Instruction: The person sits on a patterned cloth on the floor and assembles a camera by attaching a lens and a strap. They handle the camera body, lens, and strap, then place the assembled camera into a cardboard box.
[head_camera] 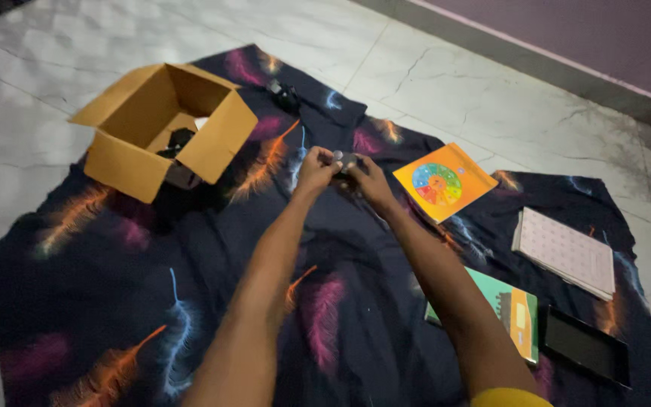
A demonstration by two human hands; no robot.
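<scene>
Both my arms reach out over a dark cloth [114,301] printed with coloured feathers. My left hand [316,169] and my right hand [369,181] meet at the cloth's middle, fingers closed together on a small dark object [346,160] held between them. Its shape is too small and blurred to tell. An orange booklet [444,182] with a colour wheel lies just right of my right hand.
An open cardboard box [161,128] with dark items inside stands at the back left. A small black object [286,96] lies behind it. A white pad [565,252], a green and orange book [510,309] and a black tablet [586,347] lie at the right. Marble floor surrounds the cloth.
</scene>
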